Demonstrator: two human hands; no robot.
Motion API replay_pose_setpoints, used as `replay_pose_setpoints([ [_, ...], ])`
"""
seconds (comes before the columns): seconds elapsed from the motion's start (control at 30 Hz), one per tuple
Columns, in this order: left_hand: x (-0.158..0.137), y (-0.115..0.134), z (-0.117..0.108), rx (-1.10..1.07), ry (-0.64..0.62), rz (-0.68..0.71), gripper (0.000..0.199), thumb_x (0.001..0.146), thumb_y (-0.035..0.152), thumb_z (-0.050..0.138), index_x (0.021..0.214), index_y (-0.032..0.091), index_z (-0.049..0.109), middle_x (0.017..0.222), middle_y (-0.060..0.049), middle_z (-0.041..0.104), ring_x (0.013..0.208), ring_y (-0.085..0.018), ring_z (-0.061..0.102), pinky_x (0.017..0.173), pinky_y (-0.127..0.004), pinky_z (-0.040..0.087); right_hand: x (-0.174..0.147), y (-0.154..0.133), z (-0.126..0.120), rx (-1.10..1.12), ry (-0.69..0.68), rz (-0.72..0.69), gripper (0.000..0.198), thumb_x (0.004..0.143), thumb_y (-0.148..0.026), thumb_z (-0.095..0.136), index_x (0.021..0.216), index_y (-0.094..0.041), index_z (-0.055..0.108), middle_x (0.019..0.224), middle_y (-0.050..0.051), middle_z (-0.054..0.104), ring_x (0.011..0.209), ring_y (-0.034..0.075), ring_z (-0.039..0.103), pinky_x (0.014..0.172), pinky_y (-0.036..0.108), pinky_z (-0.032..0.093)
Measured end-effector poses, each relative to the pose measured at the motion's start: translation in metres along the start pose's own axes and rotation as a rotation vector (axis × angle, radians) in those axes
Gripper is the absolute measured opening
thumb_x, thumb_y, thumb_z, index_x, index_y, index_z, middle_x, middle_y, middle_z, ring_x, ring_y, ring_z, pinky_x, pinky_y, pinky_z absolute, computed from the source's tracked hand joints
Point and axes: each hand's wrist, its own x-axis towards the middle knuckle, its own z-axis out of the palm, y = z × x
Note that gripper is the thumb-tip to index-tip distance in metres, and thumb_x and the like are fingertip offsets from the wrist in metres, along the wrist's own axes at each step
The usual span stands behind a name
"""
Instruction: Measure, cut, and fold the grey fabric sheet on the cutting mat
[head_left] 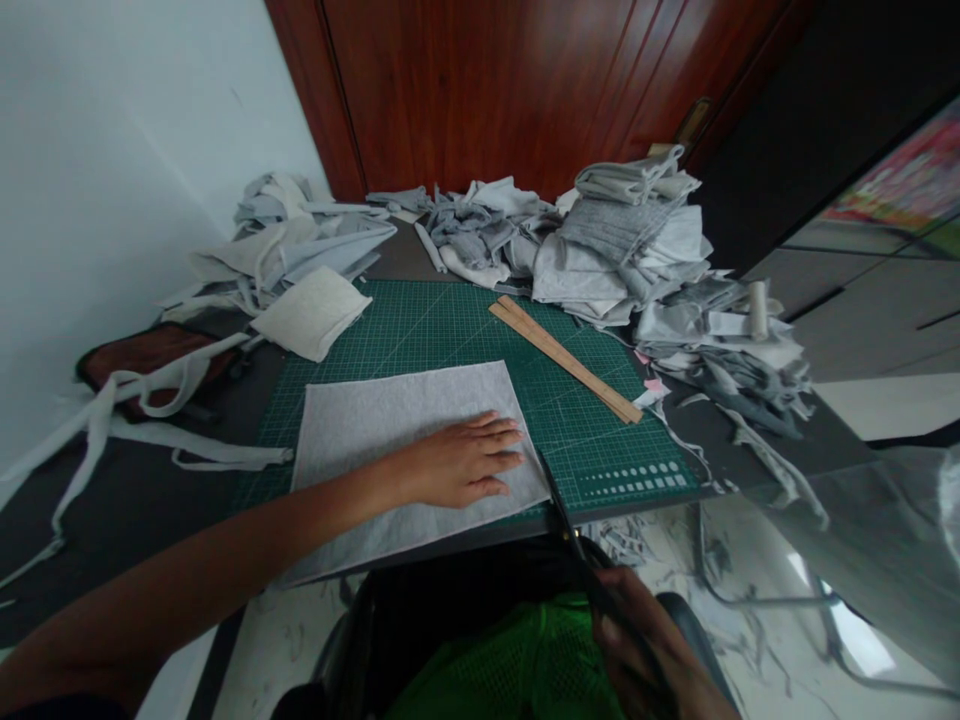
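A rectangular piece of light grey fabric (375,420) lies flat on the green cutting mat (442,320), its near edge reaching past the mat toward the table's front. Pressed flat on its right half is my left hand (469,460), fingers spread. My right hand (645,630) grips black scissors (574,545) by the handles, low at the front edge of the table. The blades point up and away from me, alongside the fabric's right near corner. I cannot tell whether the blades touch the cloth.
Two wooden rulers (570,360) lie overlapped on the mat. Grey fabric heaps (622,240) line the back and right; another pile (285,240) and a folded cream cloth (313,312) sit left. Pale strips (150,390) trail beside a brown pouch (157,358). Scraps (622,540) litter the floor.
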Motion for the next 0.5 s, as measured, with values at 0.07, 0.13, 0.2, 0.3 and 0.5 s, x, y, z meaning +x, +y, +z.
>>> replay_pose_setpoints([
  [0.07, 0.000, 0.001, -0.001, 0.007, 0.009, 0.002, 0.046, 0.107, 0.045, 0.051, 0.138, 0.014, 0.065, 0.151, -0.017, 0.058, 0.150, -0.028, 0.044, 0.130, -0.047, 0.025, 0.004, -0.003, 0.002, -0.012, -0.047, -0.021, 0.057, 0.080, -0.066, 0.079, 0.117, -0.029, 0.057, 0.067, -0.009, 0.051, 0.046, 0.006, 0.032, 0.042, 0.019, 0.026],
  [0.13, 0.001, 0.002, -0.003, 0.004, 0.011, 0.002, 0.047, 0.107, 0.044, 0.051, 0.138, 0.012, 0.065, 0.150, -0.018, 0.058, 0.149, -0.029, 0.044, 0.130, -0.047, 0.026, 0.007, -0.005, 0.003, -0.040, -0.075, -0.047, 0.055, 0.082, -0.066, 0.076, 0.118, -0.029, 0.055, 0.066, -0.010, 0.049, 0.044, 0.005, 0.028, 0.040, 0.018, 0.024],
  [0.2, 0.002, 0.003, -0.005, -0.003, 0.002, -0.001, 0.047, 0.107, 0.044, 0.050, 0.138, 0.011, 0.064, 0.151, -0.019, 0.057, 0.149, -0.030, 0.044, 0.129, -0.048, 0.027, 0.008, -0.005, 0.005, -0.066, -0.067, -0.063, 0.055, 0.083, -0.066, 0.075, 0.118, -0.029, 0.056, 0.069, -0.008, 0.053, 0.044, 0.005, 0.029, 0.039, 0.018, 0.023],
  [0.3, 0.002, 0.005, -0.006, -0.014, -0.027, -0.037, 0.047, 0.107, 0.044, 0.050, 0.139, 0.012, 0.063, 0.153, -0.017, 0.055, 0.151, -0.028, 0.042, 0.129, -0.047, 0.027, 0.006, -0.003, 0.009, -0.072, -0.012, -0.060, 0.056, 0.080, -0.068, 0.077, 0.116, -0.029, 0.060, 0.072, -0.006, 0.059, 0.044, 0.005, 0.033, 0.039, 0.019, 0.024],
  [0.5, 0.002, 0.007, -0.006, -0.040, -0.034, -0.078, 0.047, 0.107, 0.048, 0.048, 0.140, 0.018, 0.062, 0.155, -0.012, 0.055, 0.152, -0.024, 0.040, 0.131, -0.042, 0.025, -0.001, -0.001, 0.019, -0.013, 0.081, -0.040, 0.059, 0.073, -0.067, 0.084, 0.116, -0.030, 0.064, 0.070, -0.005, 0.059, 0.044, 0.007, 0.038, 0.041, 0.020, 0.030],
])
